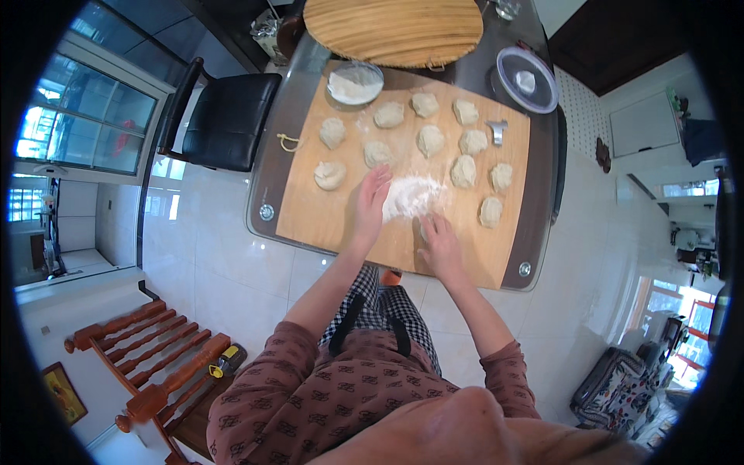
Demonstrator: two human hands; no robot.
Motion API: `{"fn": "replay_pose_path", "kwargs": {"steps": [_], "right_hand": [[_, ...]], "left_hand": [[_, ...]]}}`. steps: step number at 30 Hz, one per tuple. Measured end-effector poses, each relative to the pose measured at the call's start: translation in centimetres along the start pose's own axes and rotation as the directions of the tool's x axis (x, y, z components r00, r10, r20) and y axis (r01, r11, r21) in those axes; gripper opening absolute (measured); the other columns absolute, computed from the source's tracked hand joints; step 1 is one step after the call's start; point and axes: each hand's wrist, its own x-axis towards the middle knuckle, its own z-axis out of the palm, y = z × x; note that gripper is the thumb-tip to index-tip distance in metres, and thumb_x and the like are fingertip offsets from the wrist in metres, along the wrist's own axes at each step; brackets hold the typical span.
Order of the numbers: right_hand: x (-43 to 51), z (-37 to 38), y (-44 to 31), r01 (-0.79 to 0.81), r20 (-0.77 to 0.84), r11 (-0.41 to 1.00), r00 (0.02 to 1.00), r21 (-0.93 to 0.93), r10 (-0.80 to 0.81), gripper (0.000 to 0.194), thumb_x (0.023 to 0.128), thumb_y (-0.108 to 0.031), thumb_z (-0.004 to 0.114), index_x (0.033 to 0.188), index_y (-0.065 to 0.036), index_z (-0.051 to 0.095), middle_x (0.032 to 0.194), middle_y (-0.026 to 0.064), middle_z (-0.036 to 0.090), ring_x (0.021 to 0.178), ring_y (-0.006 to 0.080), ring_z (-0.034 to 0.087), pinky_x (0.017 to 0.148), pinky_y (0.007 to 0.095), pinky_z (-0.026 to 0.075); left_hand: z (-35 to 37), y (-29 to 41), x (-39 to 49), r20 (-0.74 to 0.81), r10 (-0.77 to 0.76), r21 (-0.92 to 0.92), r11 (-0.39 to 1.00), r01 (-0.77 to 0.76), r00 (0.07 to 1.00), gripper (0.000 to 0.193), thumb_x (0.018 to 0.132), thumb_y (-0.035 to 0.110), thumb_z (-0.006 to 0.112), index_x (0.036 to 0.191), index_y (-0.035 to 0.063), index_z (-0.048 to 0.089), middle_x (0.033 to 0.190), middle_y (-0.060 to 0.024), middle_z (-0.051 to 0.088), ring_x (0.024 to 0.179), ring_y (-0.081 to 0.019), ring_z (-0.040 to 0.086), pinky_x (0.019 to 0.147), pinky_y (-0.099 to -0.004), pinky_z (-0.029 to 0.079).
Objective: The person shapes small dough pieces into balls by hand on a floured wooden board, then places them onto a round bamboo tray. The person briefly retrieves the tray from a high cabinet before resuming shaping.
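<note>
Loose white flour (412, 196) lies spread on the wooden board (314, 215) in front of me. At the flour's left edge, my left hand (374, 195) is held on its side, fingers extended, just below a dough piece (378, 154). My right hand (440, 241) is lowered near the board's front edge, over a pale piece, probably dough, mostly hidden beneath its fingers; whether it grips this is unclear. Several rough dough balls sit across the board, among them one (330, 175) at the left and one (491, 211) at the right. A bowl of flour (355, 83) stands at the back left.
A metal cutter (497, 132) lies on the board's right side. Beyond the board are a round, ridged wooden tray or lid (395, 29) and a clear lidded container (527, 80) on the glass-topped table (269, 180). A black chair (229, 119) stands at the left.
</note>
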Motion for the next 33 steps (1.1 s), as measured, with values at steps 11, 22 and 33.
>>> {"fn": "replay_pose_path", "kwargs": {"steps": [11, 22, 33], "right_hand": [[1.2, 1.2, 1.1, -0.138, 0.092, 0.99, 0.986, -0.018, 0.139, 0.052, 0.072, 0.005, 0.063, 0.121, -0.007, 0.053, 0.119, 0.0167, 0.053, 0.108, 0.0363, 0.053, 0.088, 0.0449, 0.049], [10.9, -8.9, 2.5, -0.436, 0.255, 0.639, 0.898, 0.634, 0.359, 0.049, 0.072, -0.009, 0.077, 0.117, -0.003, 0.06, 0.101, 0.0052, 0.065, 0.093, 0.014, 0.062, 0.081, 0.0293, 0.052], [43.0, -19.8, 0.9, 0.009, -0.114, 0.945, 0.993, 0.327, 0.03, 0.053, 0.07, -0.007, 0.078, 0.12, -0.001, 0.06, 0.103, 0.0095, 0.068, 0.096, 0.0165, 0.064, 0.085, 0.0298, 0.051]], "left_hand": [[3.9, 2.4, 20.6, -0.03, -0.365, -0.495, 0.814, 0.303, 0.931, 0.069, 0.092, 0.017, 0.064, 0.143, 0.0, 0.02, 0.133, -0.0205, 0.047, 0.124, -0.0309, 0.051, 0.105, -0.0381, 0.044], [4.2, 2.5, 25.5, -0.198, -0.189, -0.514, 0.856, 0.062, 0.962, 0.043, 0.094, 0.008, 0.06, 0.13, 0.0081, 0.036, 0.116, -0.0106, 0.056, 0.104, -0.0188, 0.058, 0.091, -0.0355, 0.05], [0.4, 3.6, 28.0, -0.219, -0.196, -0.423, 0.902, 0.088, 0.956, 0.047, 0.088, 0.002, 0.064, 0.125, 0.0056, 0.035, 0.111, -0.0122, 0.061, 0.092, -0.0182, 0.063, 0.075, -0.0305, 0.053]]}}
